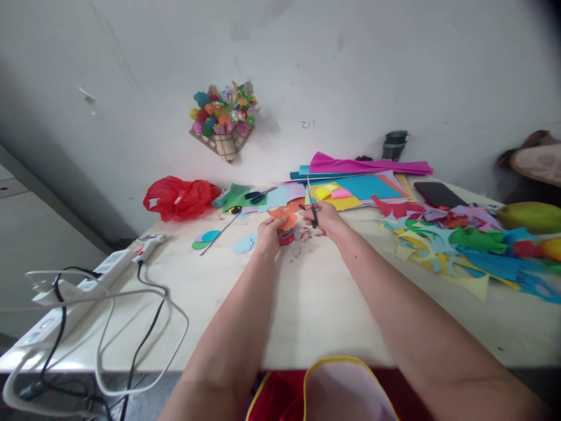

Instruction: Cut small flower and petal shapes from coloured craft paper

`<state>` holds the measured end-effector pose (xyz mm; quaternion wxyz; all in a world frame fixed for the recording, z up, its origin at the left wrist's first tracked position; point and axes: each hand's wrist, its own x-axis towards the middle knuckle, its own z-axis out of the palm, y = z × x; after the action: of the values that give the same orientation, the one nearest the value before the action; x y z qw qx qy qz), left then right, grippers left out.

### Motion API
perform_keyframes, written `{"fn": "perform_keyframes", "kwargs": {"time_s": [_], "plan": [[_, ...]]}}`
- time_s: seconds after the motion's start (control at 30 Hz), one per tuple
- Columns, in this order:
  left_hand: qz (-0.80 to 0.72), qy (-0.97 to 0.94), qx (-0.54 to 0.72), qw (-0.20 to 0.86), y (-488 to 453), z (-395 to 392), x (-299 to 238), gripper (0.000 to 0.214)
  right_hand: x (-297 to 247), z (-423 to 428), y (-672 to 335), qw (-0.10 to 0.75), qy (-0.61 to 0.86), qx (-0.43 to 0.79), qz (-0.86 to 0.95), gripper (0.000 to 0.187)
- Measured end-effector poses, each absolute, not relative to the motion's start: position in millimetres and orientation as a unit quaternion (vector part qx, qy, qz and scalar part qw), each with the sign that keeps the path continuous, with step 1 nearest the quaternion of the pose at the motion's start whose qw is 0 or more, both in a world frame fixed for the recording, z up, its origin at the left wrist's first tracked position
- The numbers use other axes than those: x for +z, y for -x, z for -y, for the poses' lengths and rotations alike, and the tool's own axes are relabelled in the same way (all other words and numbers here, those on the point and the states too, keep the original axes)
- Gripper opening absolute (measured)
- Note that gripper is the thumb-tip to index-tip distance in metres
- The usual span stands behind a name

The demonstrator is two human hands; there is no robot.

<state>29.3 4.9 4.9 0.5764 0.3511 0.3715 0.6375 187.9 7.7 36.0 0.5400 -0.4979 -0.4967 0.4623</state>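
Note:
My left hand [268,234] pinches a small piece of orange paper [284,216] above the pale table [307,304]. My right hand [326,217] is closed round the black handles of a pair of scissors [310,202], whose blades point up and away, right beside the orange paper. Small red and orange paper scraps [307,235] lie on the table under both hands. A red bit [287,238] shows just below the orange paper; I cannot tell whether my left hand holds it too.
Coloured paper sheets [359,181] are stacked at the back, cut-offs [460,245] spread at the right. A second pair of scissors [256,196], a red plastic bag [179,197], a black phone [438,194], a power strip with cables [87,286] and a paper-flower bouquet [223,117] on the wall surround the work spot.

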Motion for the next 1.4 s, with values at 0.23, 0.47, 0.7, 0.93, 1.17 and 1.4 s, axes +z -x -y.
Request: {"fn": "perform_keyframes", "kwargs": {"time_s": [0.23, 0.47, 0.7, 0.93, 1.17, 1.4], "plan": [[-0.368, -0.408, 0.569, 0.612, -28, 0, 6, 0.029, 56, 16, -183, 0.553, 0.502, 0.504, 0.434, 0.026], [-0.374, -0.459, 0.526, 0.610, -26, -2, 0, 0.029, 48, 11, -185, 0.536, 0.460, 0.511, 0.489, 0.023], [-0.381, -0.421, 0.542, 0.619, -26, -3, 1, 0.030, 50, 12, -179, 0.551, 0.475, 0.501, 0.468, 0.023], [-0.361, -0.382, 0.586, 0.617, -27, -2, 5, 0.026, 54, 16, -171, 0.546, 0.511, 0.494, 0.444, 0.025], [-0.336, -0.373, 0.611, 0.613, -26, -4, 3, 0.026, 56, 19, -170, 0.521, 0.500, 0.516, 0.460, 0.025], [-0.318, -0.375, 0.620, 0.611, -20, -9, 1, 0.031, 41, 5, -197, 0.443, 0.461, 0.543, 0.545, 0.032]]}}
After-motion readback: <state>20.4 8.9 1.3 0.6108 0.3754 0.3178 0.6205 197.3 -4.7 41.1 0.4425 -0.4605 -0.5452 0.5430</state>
